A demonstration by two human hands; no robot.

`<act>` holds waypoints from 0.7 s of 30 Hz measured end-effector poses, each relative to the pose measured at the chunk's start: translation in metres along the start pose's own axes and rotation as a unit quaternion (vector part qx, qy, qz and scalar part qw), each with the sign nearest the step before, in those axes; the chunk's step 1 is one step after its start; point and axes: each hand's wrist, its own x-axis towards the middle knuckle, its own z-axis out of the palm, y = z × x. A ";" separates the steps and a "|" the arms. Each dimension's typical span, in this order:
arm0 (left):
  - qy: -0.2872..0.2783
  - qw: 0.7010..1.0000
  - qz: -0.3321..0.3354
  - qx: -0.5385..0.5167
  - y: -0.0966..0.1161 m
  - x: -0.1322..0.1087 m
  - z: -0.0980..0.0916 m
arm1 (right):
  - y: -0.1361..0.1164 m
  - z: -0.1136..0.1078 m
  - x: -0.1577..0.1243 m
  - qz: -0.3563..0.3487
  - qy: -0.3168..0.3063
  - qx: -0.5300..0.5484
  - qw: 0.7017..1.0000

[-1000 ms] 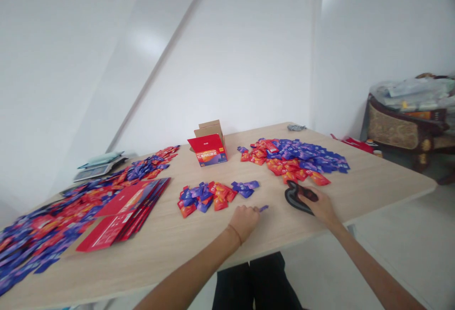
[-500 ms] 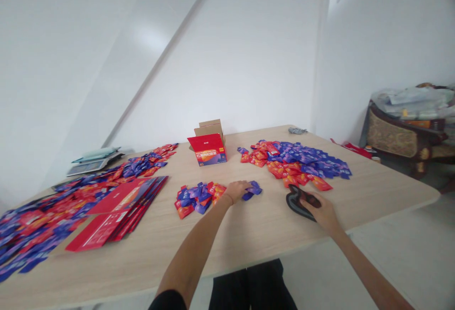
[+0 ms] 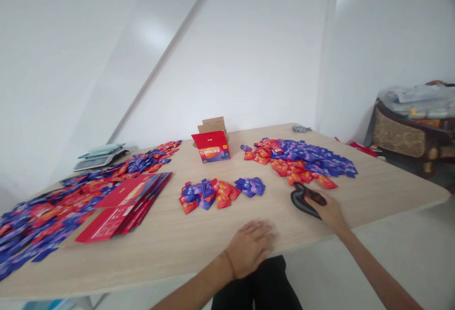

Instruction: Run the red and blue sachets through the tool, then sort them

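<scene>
My left hand is over the near edge of the table, holding nothing; its fingers are stretched out and partly blurred. Beyond it lies a row of small packets, with mixed red and blue packets, red ones and blue ones. At the right, my right hand has its fingers round a dark, curved object with a grey inside, low over the tabletop; its exact kind I cannot make out. A larger heap of blue packets and red packets lies just past that hand.
An open red carton stands near the wall. Flattened red cartons are stacked at the left, beside a long spread of packets. Behind are a scale-like device and a grey crumpled thing. A loaded chair stands at right.
My left hand has moved from the blue packets back toward the near table edge, leaving them in the row. The right hand keeps hold of the dark curved object.
</scene>
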 end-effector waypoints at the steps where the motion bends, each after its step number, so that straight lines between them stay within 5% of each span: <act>1: 0.002 1.000 -0.016 -0.004 0.003 -0.009 -0.002 | 0.000 0.000 0.000 0.000 -0.001 -0.002 1.000; 10: 0.000 0.997 -0.077 0.007 -0.031 -0.061 -0.002 | 0.003 0.000 -0.001 0.004 -0.008 -0.008 1.000; 21: 0.027 0.996 -0.083 0.012 -0.031 -0.066 0.003 | -0.008 -0.002 -0.003 0.002 0.005 -0.004 1.000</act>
